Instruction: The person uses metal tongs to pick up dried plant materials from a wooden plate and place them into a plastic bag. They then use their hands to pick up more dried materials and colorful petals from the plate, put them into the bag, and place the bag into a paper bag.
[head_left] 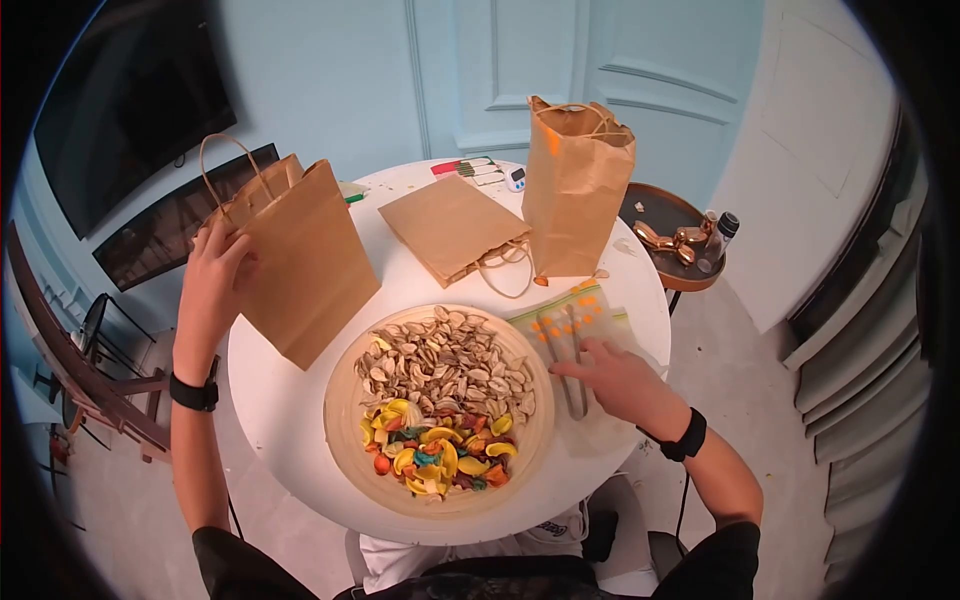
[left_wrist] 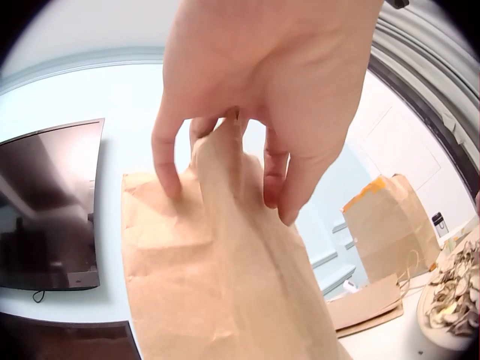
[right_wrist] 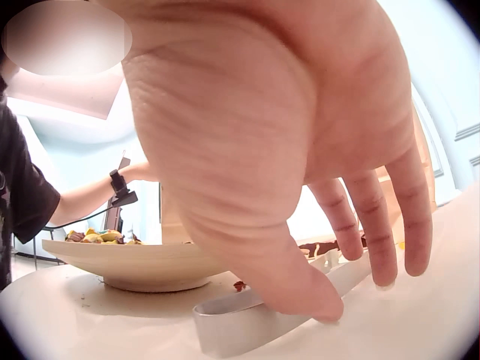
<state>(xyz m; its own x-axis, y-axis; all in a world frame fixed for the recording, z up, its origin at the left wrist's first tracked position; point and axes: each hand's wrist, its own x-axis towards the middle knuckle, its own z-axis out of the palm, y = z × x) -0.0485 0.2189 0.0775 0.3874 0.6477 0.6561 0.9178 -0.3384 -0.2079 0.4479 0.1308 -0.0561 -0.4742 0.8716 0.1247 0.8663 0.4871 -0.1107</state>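
Observation:
At the left of the table stands a tilted brown paper bag (head_left: pixel 315 255) with a twisted handle. My left hand (head_left: pixel 213 275) grips its top edge, thumb and fingers on opposite sides in the left wrist view. My right hand (head_left: pixel 632 388) is over metal tongs (head_left: pixel 577 396), its fingers fairly straight. In the right wrist view, the thumb is right at the tongs (right_wrist: pixel 236 326) and the other fingers reach past them. The tongs lie over clear zip bags (head_left: pixel 590 300) with orange marks. Between the hands, a round shallow bowl (head_left: pixel 533 445) holds brown dried pieces (head_left: pixel 440 350) and colourful ones (head_left: pixel 440 450).
A second paper bag (head_left: pixel 578 205) stands upright at the back right. A folded paper bag (head_left: pixel 450 225) lies flat at the back middle, near a small white timer (head_left: pixel 515 180). Beyond the right table edge, a side table (head_left: pixel 650 205) carries a balloon-dog figure (head_left: pixel 672 240) and a bottle (head_left: pixel 718 240).

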